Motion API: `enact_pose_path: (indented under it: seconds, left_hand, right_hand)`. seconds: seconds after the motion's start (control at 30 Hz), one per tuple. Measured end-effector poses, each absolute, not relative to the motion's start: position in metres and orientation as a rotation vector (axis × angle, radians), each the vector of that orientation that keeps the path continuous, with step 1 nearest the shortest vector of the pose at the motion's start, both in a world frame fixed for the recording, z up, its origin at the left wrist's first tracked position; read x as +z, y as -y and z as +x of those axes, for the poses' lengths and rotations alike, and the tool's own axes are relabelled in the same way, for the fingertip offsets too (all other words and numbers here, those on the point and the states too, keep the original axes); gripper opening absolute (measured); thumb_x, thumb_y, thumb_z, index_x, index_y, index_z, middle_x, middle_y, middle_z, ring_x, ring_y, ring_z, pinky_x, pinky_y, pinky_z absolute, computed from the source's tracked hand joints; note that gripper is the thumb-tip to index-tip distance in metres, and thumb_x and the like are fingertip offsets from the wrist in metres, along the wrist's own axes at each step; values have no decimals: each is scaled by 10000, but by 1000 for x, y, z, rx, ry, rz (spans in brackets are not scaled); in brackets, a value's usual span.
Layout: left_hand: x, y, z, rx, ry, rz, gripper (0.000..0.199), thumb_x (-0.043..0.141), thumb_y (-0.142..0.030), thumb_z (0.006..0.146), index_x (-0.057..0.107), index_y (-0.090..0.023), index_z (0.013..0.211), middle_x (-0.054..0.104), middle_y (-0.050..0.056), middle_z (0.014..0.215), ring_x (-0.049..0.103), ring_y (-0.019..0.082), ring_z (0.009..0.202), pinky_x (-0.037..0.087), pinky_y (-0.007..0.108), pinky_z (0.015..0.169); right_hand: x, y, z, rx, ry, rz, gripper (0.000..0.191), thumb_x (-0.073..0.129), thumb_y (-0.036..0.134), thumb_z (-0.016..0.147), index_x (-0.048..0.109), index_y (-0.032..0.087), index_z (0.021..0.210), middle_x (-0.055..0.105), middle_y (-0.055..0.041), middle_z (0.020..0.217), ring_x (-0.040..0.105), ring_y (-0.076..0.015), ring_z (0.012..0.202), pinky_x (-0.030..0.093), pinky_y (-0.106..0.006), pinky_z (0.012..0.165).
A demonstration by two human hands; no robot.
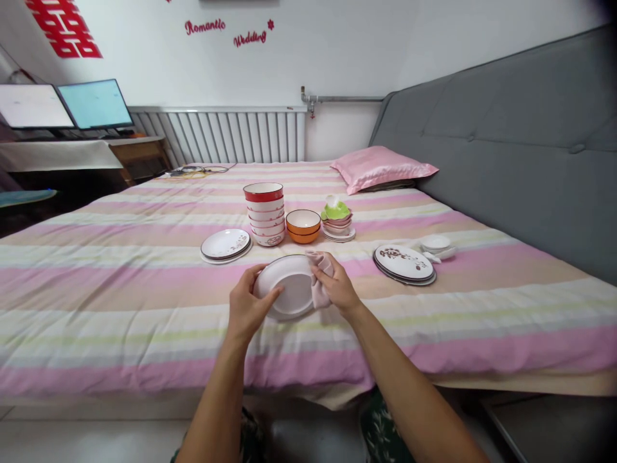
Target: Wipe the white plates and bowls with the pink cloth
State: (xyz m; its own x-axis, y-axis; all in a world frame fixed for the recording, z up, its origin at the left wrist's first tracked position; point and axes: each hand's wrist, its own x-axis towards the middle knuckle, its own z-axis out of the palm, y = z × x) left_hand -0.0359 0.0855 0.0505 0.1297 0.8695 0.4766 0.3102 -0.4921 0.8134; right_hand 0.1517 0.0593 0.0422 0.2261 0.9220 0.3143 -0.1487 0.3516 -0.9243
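Observation:
A white plate (292, 292) with a dark rim is held up above the front part of the bed, its plain underside facing me. My left hand (248, 302) grips its left edge, thumb across the near face. At the right edge, my right hand (337, 286) pinches a pale pink cloth (319, 297) against the plate. Stacked plates (225, 244) lie to the left, beyond my left hand. Another stack of plates with a brown flower pattern (403, 263) lies to the right.
Behind the held plate stand tall stacked bowls (267, 222), orange bowls (303, 224) and small dishes with a green one (336, 211). Small white dishes (436, 244) sit right. Farther back are a pink pillow (383, 167) and cables (200, 170).

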Motion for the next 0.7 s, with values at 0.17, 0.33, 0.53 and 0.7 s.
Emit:
enact_pose_path:
  seconds: [0.17, 0.33, 0.53, 0.7]
  left_hand:
    - [63, -81, -36, 1173, -1131, 2107, 511, 730, -380, 632, 612, -184, 1089, 687, 58, 1007, 636, 222, 892, 501, 311, 797]
    - [59, -83, -32, 1082, -1132, 1820, 424, 759, -387, 591, 686, -142, 930, 719, 57, 807, 650, 217, 715, 525, 291, 638]
    - [55, -80, -23, 1320, -1127, 1282, 478, 823, -303, 487, 684, -108, 900, 714, 54, 767, 632, 188, 647, 528, 283, 581]
    - [42, -73, -1, 1582, -1050, 1065, 504, 808, -290, 517, 674, -132, 977, 706, 31, 798, 625, 153, 681, 517, 258, 633]
  right_hand:
    - [48, -54, 155, 845, 1303, -863, 283, 611, 301, 785, 577, 228, 1057, 628, -32, 1068, 575, -165, 977, 439, -285, 859]
    - [44, -58, 150, 865, 1172, -870, 313, 608, 336, 782, 589, 221, 1073, 640, -52, 1116, 602, -170, 948, 462, -305, 844]
    - [33, -67, 156, 837, 601, -1033, 351, 654, 386, 696, 643, 163, 967, 698, -67, 929, 635, -198, 862, 480, -312, 767]
    - [31, -68, 162, 714, 616, -1066, 402, 627, 396, 702, 651, 152, 1020, 695, -73, 977, 626, -206, 912, 473, -301, 771]
